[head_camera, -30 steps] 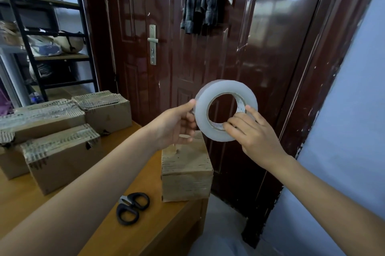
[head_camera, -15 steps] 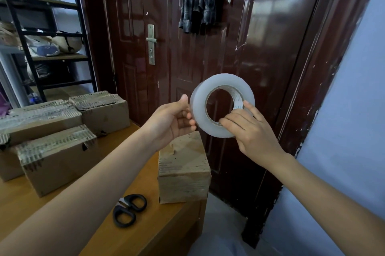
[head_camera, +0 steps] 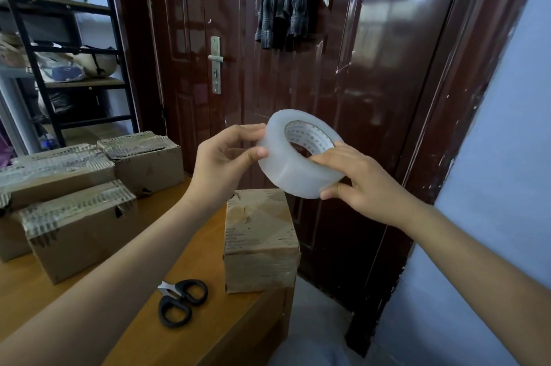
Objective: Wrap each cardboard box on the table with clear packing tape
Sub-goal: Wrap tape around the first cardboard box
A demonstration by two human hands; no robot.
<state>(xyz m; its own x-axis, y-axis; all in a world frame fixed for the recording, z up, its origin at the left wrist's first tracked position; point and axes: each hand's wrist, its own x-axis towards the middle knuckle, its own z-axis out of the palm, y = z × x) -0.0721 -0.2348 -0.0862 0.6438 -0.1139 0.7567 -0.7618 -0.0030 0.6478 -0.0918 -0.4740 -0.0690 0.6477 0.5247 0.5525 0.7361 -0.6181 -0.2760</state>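
Both hands hold the tape roll in the air above the lone box, apparently hunting for the loose end.

The right hand (head_camera: 366,184) grips the tape roll (head_camera: 298,169), fingers over its rim and thumb beneath; the left hand (head_camera: 226,163) pinches its outer face with thumb and curled fingers, probably feeling for the tape's edge, though no free end is visible on the clear surface. Directly below stands a small cardboard box (head_camera: 261,240) at the table (head_camera: 208,333) corner, likely next for wrapping. Scissors (head_camera: 180,301) lie just beside it for cutting; three more boxes (head_camera: 77,204) are grouped well to the left.
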